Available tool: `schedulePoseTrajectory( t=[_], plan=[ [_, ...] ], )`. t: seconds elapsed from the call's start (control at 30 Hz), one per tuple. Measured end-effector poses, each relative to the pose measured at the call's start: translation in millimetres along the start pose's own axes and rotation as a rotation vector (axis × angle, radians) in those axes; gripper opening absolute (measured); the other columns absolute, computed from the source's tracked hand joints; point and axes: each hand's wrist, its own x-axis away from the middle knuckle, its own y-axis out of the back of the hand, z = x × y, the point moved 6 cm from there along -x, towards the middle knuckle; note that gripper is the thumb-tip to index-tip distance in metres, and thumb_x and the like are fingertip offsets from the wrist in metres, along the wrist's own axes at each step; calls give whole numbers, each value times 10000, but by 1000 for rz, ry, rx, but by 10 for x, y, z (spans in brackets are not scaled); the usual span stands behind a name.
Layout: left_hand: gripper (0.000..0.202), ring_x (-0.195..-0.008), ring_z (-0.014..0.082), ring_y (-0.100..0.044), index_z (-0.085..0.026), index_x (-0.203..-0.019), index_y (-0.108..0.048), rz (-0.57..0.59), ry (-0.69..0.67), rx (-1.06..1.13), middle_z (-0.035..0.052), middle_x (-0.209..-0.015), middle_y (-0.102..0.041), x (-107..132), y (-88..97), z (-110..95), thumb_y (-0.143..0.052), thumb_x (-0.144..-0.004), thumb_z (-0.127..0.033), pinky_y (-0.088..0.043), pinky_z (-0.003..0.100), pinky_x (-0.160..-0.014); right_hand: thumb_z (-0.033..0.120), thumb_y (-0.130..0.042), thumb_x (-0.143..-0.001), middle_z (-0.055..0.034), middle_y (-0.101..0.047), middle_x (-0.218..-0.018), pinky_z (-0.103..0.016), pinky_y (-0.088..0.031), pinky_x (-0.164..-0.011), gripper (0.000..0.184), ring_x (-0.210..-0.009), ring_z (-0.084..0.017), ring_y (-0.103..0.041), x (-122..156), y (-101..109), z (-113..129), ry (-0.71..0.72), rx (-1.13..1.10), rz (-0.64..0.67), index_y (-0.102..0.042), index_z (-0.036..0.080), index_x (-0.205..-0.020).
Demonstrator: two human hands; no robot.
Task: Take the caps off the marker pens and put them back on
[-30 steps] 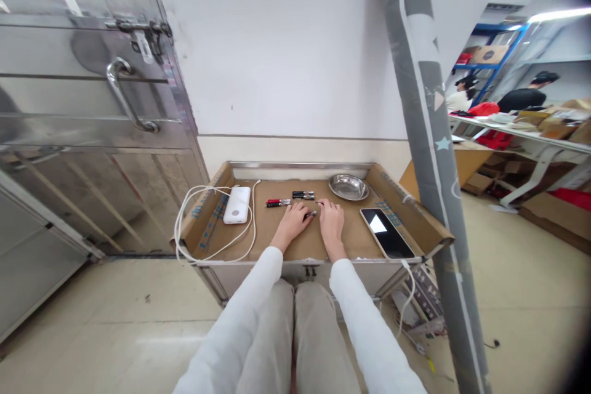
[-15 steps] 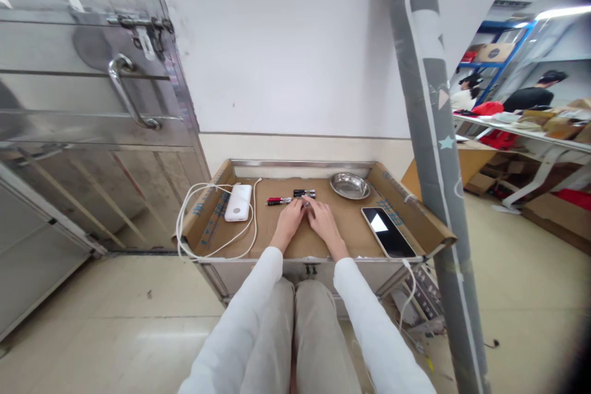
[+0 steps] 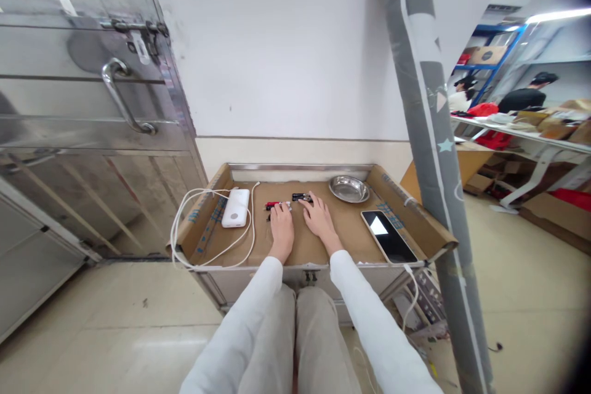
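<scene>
My left hand lies flat on the cardboard-lined tray, its fingertips on the near end of a red-and-black pen. A small dark piece lies just left of that hand. My right hand is spread open to the right of it, fingertips touching a black pen. Neither hand is wrapped round anything.
A white power bank with a looped white cable sits at the tray's left. A steel dish and a phone lie at the right. A steel door stands left, a grey padded pole right. People work at far-right tables.
My hands were together on a small pen-like piece at the tray's middle. They have parted and moved forward, the left to the red pen and the right to the black pen.
</scene>
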Motion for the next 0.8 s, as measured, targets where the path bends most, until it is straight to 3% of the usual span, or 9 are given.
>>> schedulePoseTrajectory(
  t=[0.2,0.33,0.53,0.8],
  plan=[
    [339,-1001,305,-488,-43,-1057,-550,5,-98,33,204,-1015,-554,-14,-29,-66,-258,-887,-69,-402,485,-889,197,-390,-891,-64,-440,-1371,-377,-336,-953,354,-1200,-225,-397,-23,26,8,14,-4,-17,-574,284,-1180],
    [297,-1019,292,-492,-61,-1049,-548,12,-140,69,185,-1016,-549,-29,-63,-120,-300,-893,-107,-413,447,-884,137,-392,-860,-90,-541,-1183,-339,-351,-888,329,-1041,-215,-460,-18,72,-49,-44,4,-53,-598,224,-1102],
    [243,-1043,292,-487,-114,-1075,-527,49,-164,104,166,-1066,-545,-115,-125,-220,-354,-913,-167,-401,453,-897,136,-404,-857,-119,-540,-1089,-332,-340,-848,315,-1004,-229,-447,-32,22,-161,-165,76,-51,-574,179,-1118],
    [193,-1000,273,-500,-149,-935,-580,94,-204,110,127,-990,-582,-233,-260,-271,-388,-917,-163,-393,444,-899,199,-407,-899,-100,-580,-989,-323,-331,-820,205,-947,-219,-480,-17,-1,-174,-143,70,-23,-592,182,-986]
  ],
)
